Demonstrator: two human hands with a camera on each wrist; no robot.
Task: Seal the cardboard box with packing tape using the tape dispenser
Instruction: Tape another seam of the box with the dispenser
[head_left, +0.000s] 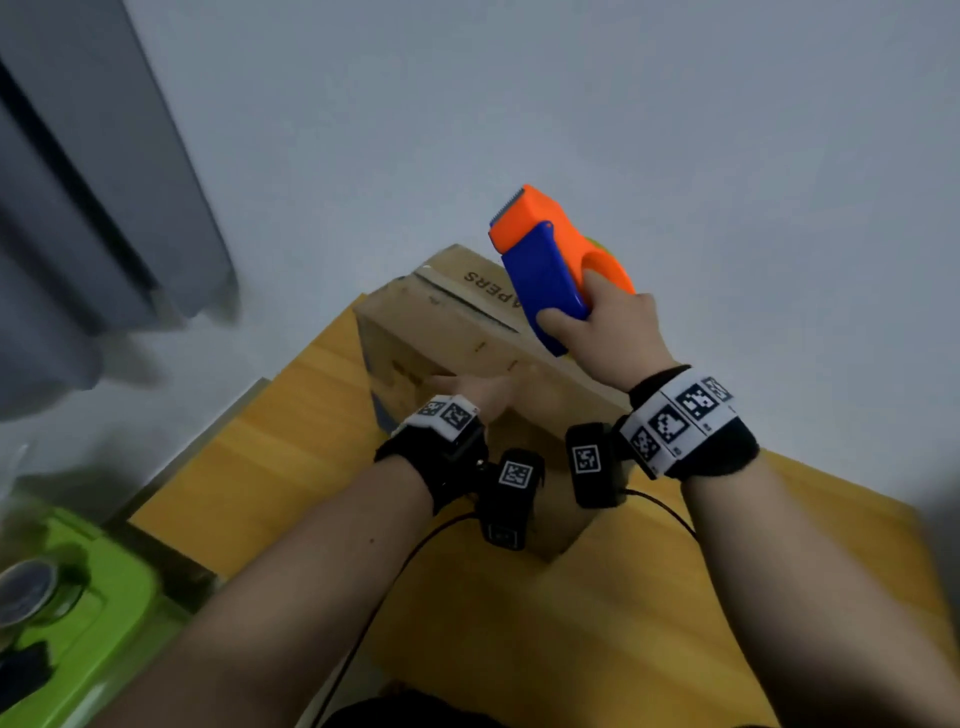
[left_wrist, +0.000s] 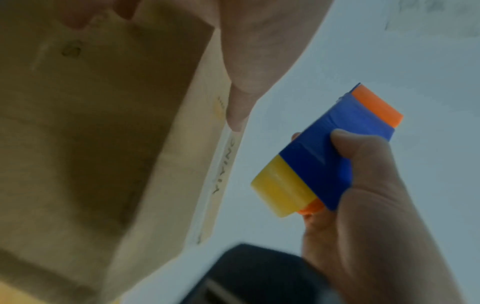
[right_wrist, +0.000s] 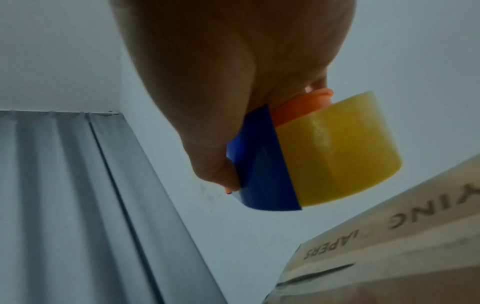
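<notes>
Two hands busy: my right hand (head_left: 618, 332) grips tape dispenser (head_left: 550, 260) above box (head_left: 441, 317) seam; left hand (head_left: 483, 389) flat, steadying its side

Both bare forearms reach forward, each wrist wrapped in a black band with white coded markers; the left hand (head_left: 480, 392) lies lower, palm and straight fingers flat against the brown cardboard box (head_left: 441, 332), thumb along its top edge; the right hand (head_left: 615, 338) is raised above it, fingers and thumb curled round the orange and blue plastic tape dispenser (head_left: 545, 260), wrist bent slightly back.
</notes>
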